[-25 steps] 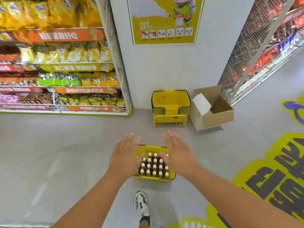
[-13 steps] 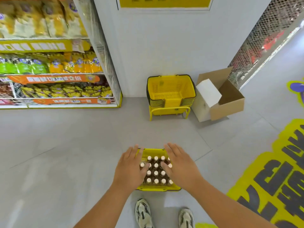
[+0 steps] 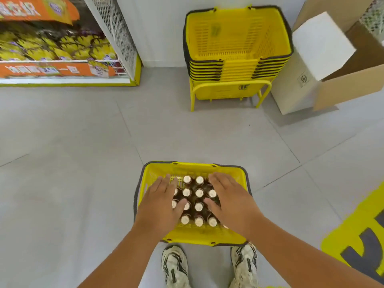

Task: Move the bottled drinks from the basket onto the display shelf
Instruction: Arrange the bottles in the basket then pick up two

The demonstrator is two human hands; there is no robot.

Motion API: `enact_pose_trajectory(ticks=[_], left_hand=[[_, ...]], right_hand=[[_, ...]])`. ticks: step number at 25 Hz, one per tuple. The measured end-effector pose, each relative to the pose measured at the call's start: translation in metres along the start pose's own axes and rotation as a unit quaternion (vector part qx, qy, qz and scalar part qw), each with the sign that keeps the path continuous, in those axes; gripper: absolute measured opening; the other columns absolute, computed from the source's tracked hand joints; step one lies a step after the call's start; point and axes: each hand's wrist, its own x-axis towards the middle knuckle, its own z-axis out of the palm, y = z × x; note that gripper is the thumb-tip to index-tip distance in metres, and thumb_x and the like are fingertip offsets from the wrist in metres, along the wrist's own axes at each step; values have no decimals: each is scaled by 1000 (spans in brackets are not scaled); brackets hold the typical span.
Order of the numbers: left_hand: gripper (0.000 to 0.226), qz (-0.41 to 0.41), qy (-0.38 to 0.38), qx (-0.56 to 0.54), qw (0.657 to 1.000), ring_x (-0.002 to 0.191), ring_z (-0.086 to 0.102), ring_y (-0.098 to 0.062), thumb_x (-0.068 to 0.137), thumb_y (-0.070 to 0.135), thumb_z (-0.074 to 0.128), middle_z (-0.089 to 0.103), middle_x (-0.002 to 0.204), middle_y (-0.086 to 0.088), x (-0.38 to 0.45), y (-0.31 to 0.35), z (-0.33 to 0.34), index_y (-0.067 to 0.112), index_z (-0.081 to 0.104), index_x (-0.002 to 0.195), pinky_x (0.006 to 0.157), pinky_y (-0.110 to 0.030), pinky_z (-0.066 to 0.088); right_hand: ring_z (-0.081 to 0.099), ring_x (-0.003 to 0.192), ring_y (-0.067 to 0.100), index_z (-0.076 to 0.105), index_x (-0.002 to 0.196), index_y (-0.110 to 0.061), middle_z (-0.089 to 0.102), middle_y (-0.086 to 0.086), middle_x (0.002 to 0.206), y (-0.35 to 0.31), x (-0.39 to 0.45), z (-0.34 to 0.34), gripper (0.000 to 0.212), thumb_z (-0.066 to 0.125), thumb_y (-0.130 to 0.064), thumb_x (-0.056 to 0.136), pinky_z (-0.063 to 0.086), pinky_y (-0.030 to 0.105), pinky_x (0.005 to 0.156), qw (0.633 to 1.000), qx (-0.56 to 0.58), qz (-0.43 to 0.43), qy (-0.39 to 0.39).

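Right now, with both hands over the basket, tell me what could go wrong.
1. The bottles stand tightly packed; pulling one out could tip its neighbours.
2. The left hand and right hand hover open, close together, and may crowd each other over the same rows.
3. The basket sits right against the shoes; a step forward could kick it.

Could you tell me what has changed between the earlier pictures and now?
Both hands came down over the basket: the left hand and right hand now hover spread just over the bottle caps, gripping nothing. The person stepped closer, so both shoes show at the basket's near edge. The bottles remain in the basket, none lifted out.
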Motion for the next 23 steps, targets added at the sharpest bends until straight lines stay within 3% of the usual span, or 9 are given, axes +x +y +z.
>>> enact_pose_trajectory(ticks=[5, 9, 15, 23], left_hand=[[74, -11, -26, 9, 1000, 156, 4, -15, 99, 64, 34, 11, 170, 6, 60, -25, 80, 28, 17, 161, 124, -36, 13], [74, -8, -30, -20, 999, 156, 8, -14, 99, 61, 44, 17, 169, 7, 98, -40, 135, 27, 21, 161, 124, -34, 15], [75, 6, -40, -34, 999, 155, 12, -16, 98, 56, 51, 21, 168, 4, 143, -59, 185, 23, 24, 160, 123, -34, 18], [70, -14, -53, -71, 996, 148, 34, -19, 96, 45, 62, 36, 162, 2, 181, -66, 221, 28, 33, 157, 112, -33, 35]], right_hand=[[38, 147, 23, 41, 154, -14, 45, 4, 156, 43, 48, 94, 68, 46, -54, 99, 36, 38, 117, 999, -8, -28, -20], [39, 146, 25, 41, 154, -13, 47, 5, 155, 65, 80, 151, 68, 50, -52, 99, 36, 43, 119, 999, 0, -33, -30], [31, 149, 23, 31, 159, -18, 38, 2, 161, 91, 115, 192, 70, 49, -53, 101, 28, 38, 121, 999, -2, -12, -46], [45, 139, 23, 37, 154, -24, 48, -1, 152, 101, 144, 221, 65, 57, -49, 98, 42, 37, 107, 995, -23, -1, -94]])
